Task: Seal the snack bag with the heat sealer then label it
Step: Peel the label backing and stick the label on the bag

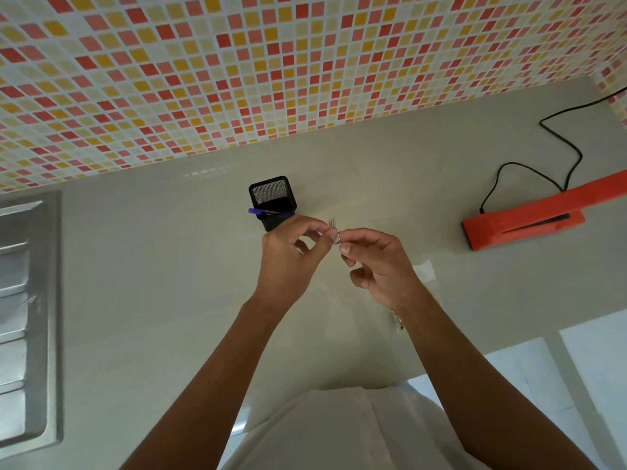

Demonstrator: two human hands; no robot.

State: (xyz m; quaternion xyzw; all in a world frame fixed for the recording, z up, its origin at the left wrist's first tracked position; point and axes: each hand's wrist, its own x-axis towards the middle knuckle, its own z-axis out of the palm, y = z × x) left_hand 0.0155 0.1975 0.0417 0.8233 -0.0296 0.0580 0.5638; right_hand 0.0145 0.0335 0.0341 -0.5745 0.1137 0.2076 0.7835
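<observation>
Over the middle of the grey counter (pixel 169 266), my left hand (pixel 291 256) and my right hand (pixel 376 262) both pinch one small pale label (pixel 336 235) between thumb and fingertips. It is seen nearly edge-on, so any print on it is hidden. The orange heat sealer (pixel 522 225) lies to the right with its arm raised, well away from both hands. A clear, flat piece of plastic (pixel 425 271), possibly the snack bag, lies on the counter just past my right wrist; it is hard to make out.
A black mesh pen cup (pixel 271 198) holding a blue pen (pixel 256 212) stands right behind my left hand. The sealer's black cord (pixel 559 137) loops along the back right. A steel sink drainer (pixel 23 317) fills the left edge. The mosaic-tiled wall (pixel 271 62) bounds the back.
</observation>
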